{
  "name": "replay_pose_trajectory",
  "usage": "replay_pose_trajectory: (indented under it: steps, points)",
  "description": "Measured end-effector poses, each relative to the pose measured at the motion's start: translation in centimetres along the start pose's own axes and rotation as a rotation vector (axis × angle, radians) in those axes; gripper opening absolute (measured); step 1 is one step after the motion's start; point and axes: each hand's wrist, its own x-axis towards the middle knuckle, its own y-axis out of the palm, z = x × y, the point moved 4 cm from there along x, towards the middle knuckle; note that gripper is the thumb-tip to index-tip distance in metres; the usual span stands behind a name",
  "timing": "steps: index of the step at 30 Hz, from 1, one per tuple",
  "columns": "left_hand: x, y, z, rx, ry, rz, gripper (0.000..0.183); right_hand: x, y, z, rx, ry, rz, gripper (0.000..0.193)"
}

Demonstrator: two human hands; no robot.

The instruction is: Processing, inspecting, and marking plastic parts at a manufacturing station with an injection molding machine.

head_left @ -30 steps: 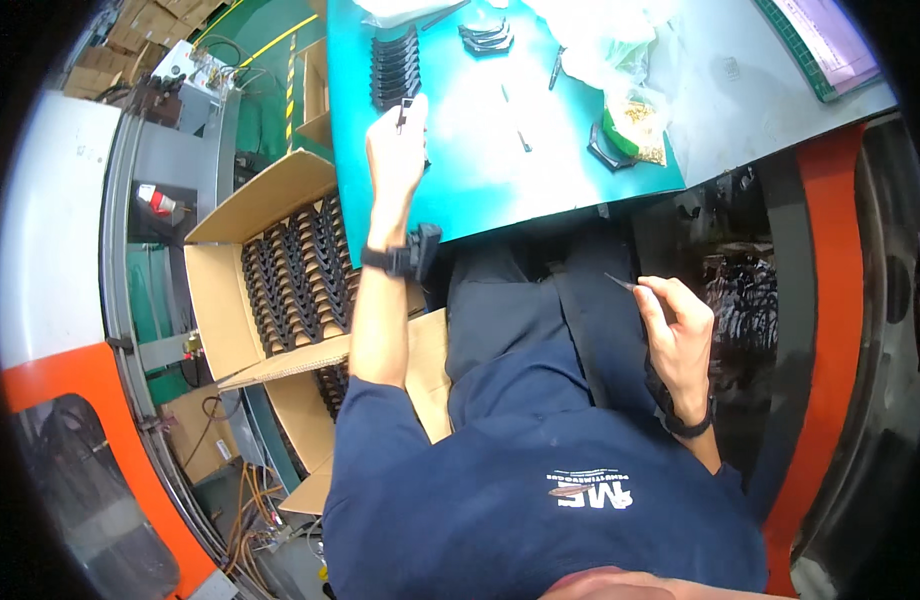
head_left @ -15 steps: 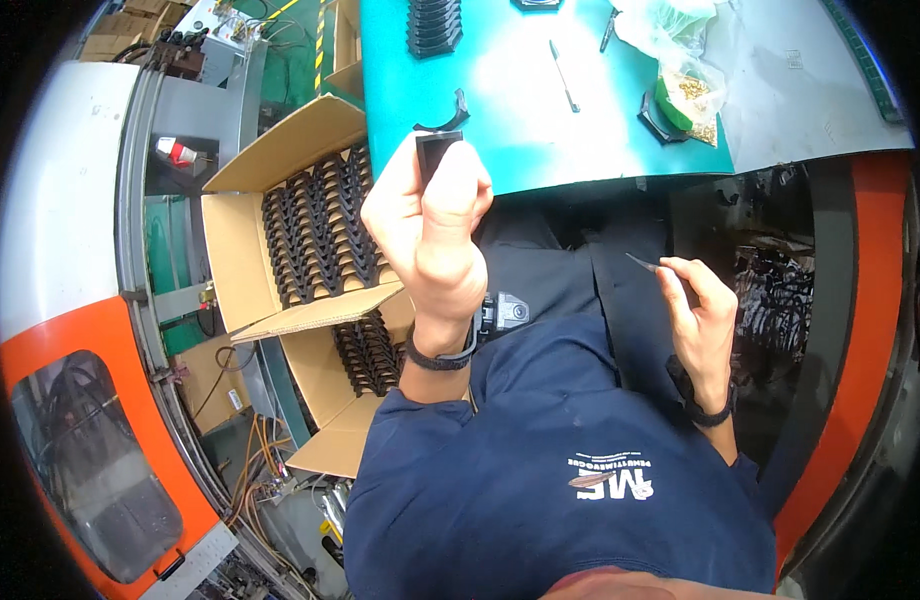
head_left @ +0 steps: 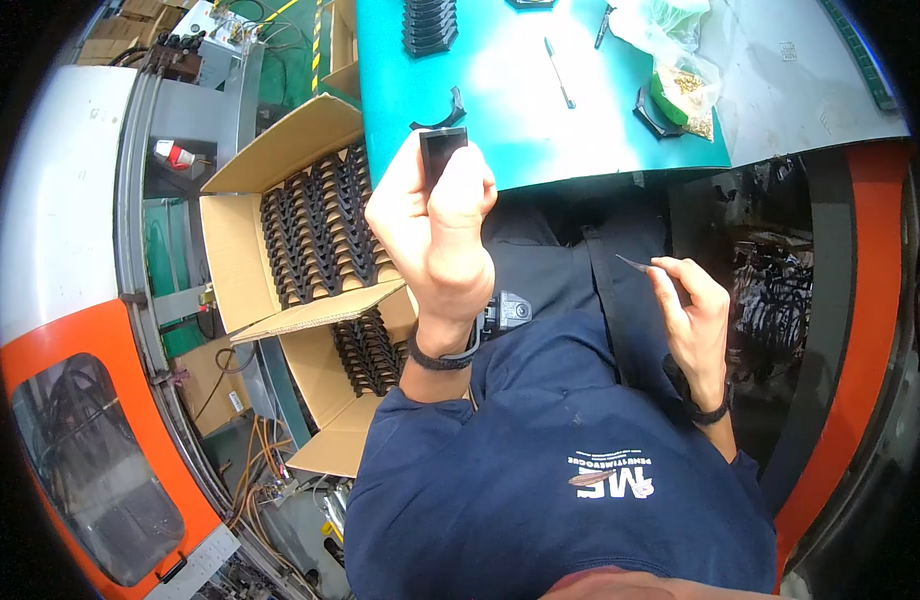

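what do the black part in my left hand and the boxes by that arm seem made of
Part: probably plastic, black with a smooth, slight sheen; coated metal is possible. Boxes: likely matte cardboard, by the plain brown surface and folded flaps.

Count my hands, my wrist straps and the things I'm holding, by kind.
Left hand and right hand: 2
Black wrist straps: 2
Black part in left hand: 1
Thin pointed tool in right hand: 1
Total: 6
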Motion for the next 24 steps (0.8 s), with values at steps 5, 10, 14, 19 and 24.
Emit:
replay_pose_trajectory:
  steps: [5,10,14,19,24]
  points:
    - [-0.1,-0.1,-0.2,0.011,0.001,-0.024,0.021,-0.1,0.3,0.0,0.009,0.004,0.01,0.014]
    - [-0.1,-0.3,-0.1,0.023,-0.004,-0.028,0.021,-0.2,0.6,0.0,0.011,0.002,0.019,0.014]
    - [-0.1,-0.3,0.1,0.015,-0.02,-0.03,0.021,-0.3,0.8,-0.2,0.01,0.022,0.028,0.015]
    - [0.0,-0.4,0.5,-0.01,0.014,-0.036,0.022,-0.3,1.0,-0.2,0.011,0.011,0.023,0.015]
    - [0.0,-0.2,0.3,0.0,0.008,-0.042,0.023,-0.2,1.1,-0.3,0.003,0.009,0.03,0.015]
